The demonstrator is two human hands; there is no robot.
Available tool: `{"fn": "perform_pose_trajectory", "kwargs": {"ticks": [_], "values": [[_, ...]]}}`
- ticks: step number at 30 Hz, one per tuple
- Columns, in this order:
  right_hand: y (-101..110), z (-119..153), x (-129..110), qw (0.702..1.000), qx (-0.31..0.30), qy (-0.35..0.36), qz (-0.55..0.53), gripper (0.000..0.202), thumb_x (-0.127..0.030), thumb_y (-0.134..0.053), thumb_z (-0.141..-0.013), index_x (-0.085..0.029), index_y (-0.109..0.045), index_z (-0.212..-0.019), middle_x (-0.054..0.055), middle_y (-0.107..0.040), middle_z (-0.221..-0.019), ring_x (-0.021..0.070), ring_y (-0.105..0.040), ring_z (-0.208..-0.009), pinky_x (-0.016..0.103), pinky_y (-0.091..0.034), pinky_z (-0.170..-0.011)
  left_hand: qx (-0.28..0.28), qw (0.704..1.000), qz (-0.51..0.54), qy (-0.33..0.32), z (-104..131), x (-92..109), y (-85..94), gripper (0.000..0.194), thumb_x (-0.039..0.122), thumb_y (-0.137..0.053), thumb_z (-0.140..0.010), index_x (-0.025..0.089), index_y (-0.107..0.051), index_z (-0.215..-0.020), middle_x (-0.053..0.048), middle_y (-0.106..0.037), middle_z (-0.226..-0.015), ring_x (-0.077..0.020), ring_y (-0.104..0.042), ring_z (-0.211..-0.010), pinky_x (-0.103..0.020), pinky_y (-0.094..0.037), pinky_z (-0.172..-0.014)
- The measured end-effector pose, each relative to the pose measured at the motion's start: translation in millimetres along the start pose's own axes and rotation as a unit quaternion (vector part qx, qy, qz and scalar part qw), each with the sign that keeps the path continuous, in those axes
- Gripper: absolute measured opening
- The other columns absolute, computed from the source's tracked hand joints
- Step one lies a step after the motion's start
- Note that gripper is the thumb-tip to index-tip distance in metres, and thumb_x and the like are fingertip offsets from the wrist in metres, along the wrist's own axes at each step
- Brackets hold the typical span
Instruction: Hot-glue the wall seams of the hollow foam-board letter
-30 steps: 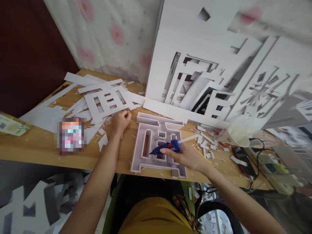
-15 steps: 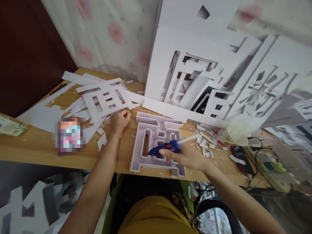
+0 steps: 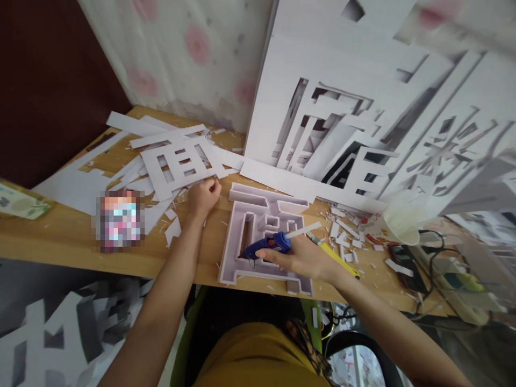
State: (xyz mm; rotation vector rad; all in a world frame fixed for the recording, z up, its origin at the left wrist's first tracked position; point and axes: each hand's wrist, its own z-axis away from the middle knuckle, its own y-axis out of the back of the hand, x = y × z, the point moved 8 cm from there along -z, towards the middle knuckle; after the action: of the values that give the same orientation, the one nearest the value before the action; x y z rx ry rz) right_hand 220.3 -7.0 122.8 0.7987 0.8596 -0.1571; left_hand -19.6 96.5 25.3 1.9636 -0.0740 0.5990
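The right hand (image 3: 300,259) is clamped around a blue plastic glue gun (image 3: 268,246), nozzle low over the white walled foam-board character (image 3: 264,236). The left hand (image 3: 203,196) rests curled into a fist just left of it.

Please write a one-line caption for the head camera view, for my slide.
Right hand holds a blue glue gun over a white walled foam-board character on the wooden table; left hand rests beside it.

Bare forearms, mustard-yellow garment (image 3: 258,357)
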Motion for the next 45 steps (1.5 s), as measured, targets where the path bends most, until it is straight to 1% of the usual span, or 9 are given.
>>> {"fn": "perform_pose_trajectory", "kwargs": {"ticks": [7,13,21,26,30,34,38,40,45], "values": [[4,-6,0,0.999,0.026,0.023,0.012,0.051,-0.068,-0.058,-0.089,-0.021,-0.064,-0.07,-0.004,-0.051,-0.06,0.0123,-0.045,-0.058,0.026,-0.037,-0.057,-0.02,1.0,-0.001,0.014,0,0,-0.2,0.036,0.037,-0.046,-0.092,0.02,-0.066,-0.067,-0.007,-0.069,-0.069,-0.0188,-0.056,-0.064,-0.032,-0.024,-0.061],[9,-7,11,0.998,0.042,-0.006,0.053,0.057,-0.074,-0.055,-0.086,-0.021,-0.058,-0.065,-0.004,-0.049,-0.057,0.0122,-0.044,-0.056,0.026,-0.034,-0.054,-0.023,1.0,-0.001,0.014,1,1,0.6,0.035,0.035,-0.045,-0.093,0.02,-0.065,-0.068,-0.006,-0.067,-0.068,-0.0181,-0.053,-0.064,-0.031,-0.024,-0.062],[16,-12,7,0.998,0.049,0.013,0.041,0.052,-0.071,-0.054,-0.09,-0.022,-0.07,-0.082,-0.004,-0.054,-0.061,0.0121,-0.047,-0.058,0.025,-0.036,-0.056,-0.017,1.0,0.008,0.011,1,0,0.2,0.037,0.036,-0.045,-0.093,0.02,-0.063,-0.065,-0.006,-0.066,-0.066,-0.0173,-0.051,-0.061,-0.032,-0.023,-0.061],[24,-18,10,0.995,0.079,-0.002,0.066,0.057,-0.075,-0.052,-0.088,-0.021,-0.063,-0.072,-0.005,-0.047,-0.058,0.0116,-0.041,-0.056,0.025,-0.034,-0.054,-0.023,1.0,0.006,0.012,0,0,0.2,0.037,0.036,-0.046,-0.092,0.02,-0.063,-0.064,-0.006,-0.066,-0.066,-0.0176,-0.052,-0.061,-0.031,-0.024,-0.061],[27,-23,12,0.994,0.083,-0.007,0.068,0.057,-0.075,-0.052,-0.089,-0.022,-0.064,-0.073,-0.005,-0.048,-0.057,0.0121,-0.043,-0.056,0.026,-0.034,-0.055,-0.028,1.0,0.0,0.013,0,0,0.0,0.036,0.036,-0.046,-0.092,0.021,-0.064,-0.066,-0.006,-0.068,-0.068,-0.0184,-0.054,-0.063,-0.031,-0.025,-0.061],[33,-27,9,0.991,0.108,0.005,0.081,0.056,-0.074,-0.052,-0.089,-0.022,-0.061,-0.07,-0.005,-0.048,-0.057,0.012,-0.043,-0.056,0.027,-0.034,-0.056,-0.029,0.999,-0.007,0.02,0,0,-0.1,0.038,0.037,-0.044,-0.094,0.021,-0.064,-0.066,-0.006,-0.068,-0.069,-0.0178,-0.053,-0.063,-0.032,-0.025,-0.061],[38,-27,9,0.989,0.125,-0.004,0.081,0.055,-0.072,-0.052,-0.089,-0.022,-0.058,-0.068,-0.005,-0.049,-0.056,0.012,-0.044,-0.055,0.026,-0.034,-0.056,-0.034,0.999,-0.01,0.027,1,1,1.4,0.039,0.037,-0.043,-0.094,0.02,-0.065,-0.067,-0.006,-0.068,-0.069,-0.0173,-0.052,-0.063,-0.031,-0.025,-0.062],[38,-26,8,0.991,0.116,-0.009,0.069,0.055,-0.072,-0.052,-0.089,-0.022,-0.057,-0.066,-0.005,-0.05,-0.055,0.012,-0.045,-0.054,0.026,-0.035,-0.056,-0.036,0.999,-0.009,0.026,2,2,2.4,0.039,0.037,-0.043,-0.094,0.02,-0.065,-0.067,-0.005,-0.067,-0.069,-0.0173,-0.052,-0.063,-0.031,-0.025,-0.062],[26,-23,9,0.997,0.053,-0.026,0.042,0.059,-0.074,-0.049,-0.09,-0.022,-0.056,-0.063,-0.004,-0.054,-0.054,0.0126,-0.049,-0.052,0.028,-0.037,-0.055,-0.031,0.999,0.003,0.017,0,2,2.3,0.037,0.036,-0.045,-0.093,0.021,-0.063,-0.064,-0.006,-0.067,-0.068,-0.0181,-0.054,-0.064,-0.031,-0.027,-0.063]]}}
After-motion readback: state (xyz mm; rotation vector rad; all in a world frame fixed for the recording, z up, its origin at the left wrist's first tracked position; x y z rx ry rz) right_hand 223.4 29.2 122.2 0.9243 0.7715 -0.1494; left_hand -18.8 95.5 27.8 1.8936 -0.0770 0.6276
